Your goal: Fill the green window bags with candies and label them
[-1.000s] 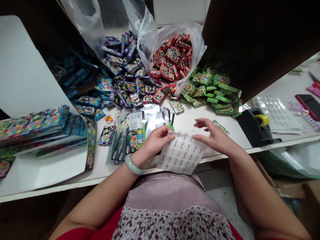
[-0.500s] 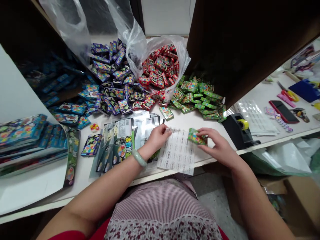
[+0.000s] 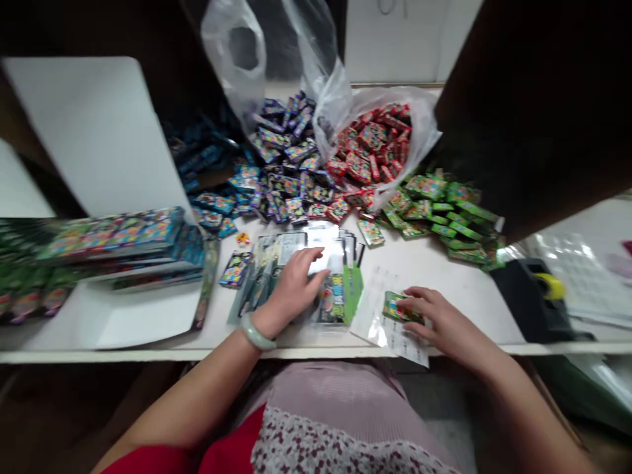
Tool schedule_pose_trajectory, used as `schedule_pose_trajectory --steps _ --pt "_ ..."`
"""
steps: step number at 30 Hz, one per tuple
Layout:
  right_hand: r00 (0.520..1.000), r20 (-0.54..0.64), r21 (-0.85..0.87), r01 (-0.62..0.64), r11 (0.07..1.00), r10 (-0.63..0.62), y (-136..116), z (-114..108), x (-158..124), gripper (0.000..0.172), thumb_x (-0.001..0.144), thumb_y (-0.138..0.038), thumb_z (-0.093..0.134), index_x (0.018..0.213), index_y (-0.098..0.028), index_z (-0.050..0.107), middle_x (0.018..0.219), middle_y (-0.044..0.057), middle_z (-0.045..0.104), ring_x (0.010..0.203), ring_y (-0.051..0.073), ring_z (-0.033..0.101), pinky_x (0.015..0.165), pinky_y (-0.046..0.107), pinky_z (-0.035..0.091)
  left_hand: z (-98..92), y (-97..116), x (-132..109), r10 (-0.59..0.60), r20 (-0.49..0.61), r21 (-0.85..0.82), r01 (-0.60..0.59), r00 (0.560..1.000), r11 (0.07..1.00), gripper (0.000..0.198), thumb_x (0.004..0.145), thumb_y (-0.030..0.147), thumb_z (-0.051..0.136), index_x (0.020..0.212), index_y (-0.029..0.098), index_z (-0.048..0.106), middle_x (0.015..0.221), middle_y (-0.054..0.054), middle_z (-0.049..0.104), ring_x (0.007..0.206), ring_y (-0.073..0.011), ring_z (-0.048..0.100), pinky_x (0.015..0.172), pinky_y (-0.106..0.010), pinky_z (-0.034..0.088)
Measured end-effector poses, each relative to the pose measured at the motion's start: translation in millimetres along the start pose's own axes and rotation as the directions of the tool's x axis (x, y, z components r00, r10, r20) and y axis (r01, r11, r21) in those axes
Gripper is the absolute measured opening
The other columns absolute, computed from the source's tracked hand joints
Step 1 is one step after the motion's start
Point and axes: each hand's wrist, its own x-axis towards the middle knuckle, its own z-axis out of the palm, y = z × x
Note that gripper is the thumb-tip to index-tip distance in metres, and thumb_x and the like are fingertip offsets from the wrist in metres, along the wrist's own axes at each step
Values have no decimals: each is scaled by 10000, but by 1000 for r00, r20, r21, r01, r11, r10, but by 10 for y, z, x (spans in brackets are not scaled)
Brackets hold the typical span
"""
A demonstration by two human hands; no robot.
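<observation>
My left hand point(image 3: 295, 287) rests on a stack of printed packets in transparent plastic sleeves point(image 3: 306, 280), its fingers apart and a pale green bangle point(image 3: 255, 332) on the wrist. My right hand point(image 3: 443, 322) grips a small green printed packet point(image 3: 402, 307) at its fingertips. That packet lies against a translucent label sheet point(image 3: 382, 316), which sits on the white table point(image 3: 459, 299) under my right hand. The packet's underside is hidden.
Loose purple packets point(image 3: 291, 168), red packets in a plastic bag point(image 3: 370, 148) and green packets point(image 3: 444, 217) are heaped behind my hands. Blue-green boxes point(image 3: 113, 243) are stacked at left, and a black tape dispenser point(image 3: 528, 299) stands at right.
My left hand has moved left off the label sheet onto the sleeves. The sheet now lies further right under my right hand, which still holds the green packet. The view has shifted.
</observation>
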Motion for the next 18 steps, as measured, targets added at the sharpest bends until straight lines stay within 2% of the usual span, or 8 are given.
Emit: schedule_pose_trajectory --steps 2,5,7,8,10,12,15,18 --pt "997 -70 58 44 997 -40 -92 -81 148 228 884 -312 565 1079 -256 668 1188 118 623 1115 281 583 942 461 491 -304 -260 -214 -116 -86 136 127 990 983 305 880 256 559 1172 169 537 1080 -106 619 1037 -250 567 935 -422 452" --pt "985 -76 114 162 980 -154 -458 -89 679 208 917 -340 521 1063 -273 653 1143 89 660 1075 264 606 898 437 508 -562 -490 -516 -214 -70 321 225 974 920 347 877 323 578 1166 131 547 1137 -143 602 1118 -291 522 985 -456 421" --pt "967 13 91 252 963 -255 -814 24 1164 203 913 -323 536 1066 -259 653 1106 80 686 1039 256 626 889 419 506 -569 -515 -651 -266 1 402 243 964 883 445 859 407 608 1202 133 541 1237 -162 566 1198 -324 472 1035 -493 377" --pt "965 44 37 256 966 -257 -992 111 1414 215 903 -302 556 1087 -242 651 1116 86 689 1043 256 627 898 411 498 -537 -501 -696 -293 30 426 253 956 869 496 846 447 617 1229 143 533 1293 -167 536 1237 -339 445 1058 -513 351" --pt "968 113 -145 239 960 -224 -1290 311 1867 377 884 -298 599 1241 -180 577 1268 132 621 1186 268 556 989 389 439 -449 -450 -750 -337 73 439 273 939 856 565 836 502 614 1281 170 510 1392 -170 463 1307 -358 388 1092 -533 309" --pt "969 144 -222 229 948 -201 -1470 497 2195 554 790 -285 719 1285 -118 534 1322 190 567 1237 304 507 1012 392 408 -380 -405 -774 -357 100 421 286 929 861 584 847 510 594 1321 187 483 1447 -169 410 1346 -357 352 1107 -524 298" --pt "971 175 -293 208 933 -162 -1557 666 2398 577 713 -289 786 1209 -88 571 1254 214 586 1189 325 521 981 388 415 -356 -382 -781 -381 116 399 308 917 864 576 850 470 602 1341 201 466 1473 -161 391 1367 -359 333 1109 -518 304" --pt "976 181 -344 178 922 -121 -1541 705 2381 538 741 -351 755 1175 -87 576 1233 215 570 1165 325 514 965 388 415 -376 -388 -772 -411 129 389 335 902 858 571 850 435 610 1349 203 458 1487 -154 381 1377 -359 326 1114 -514 302"
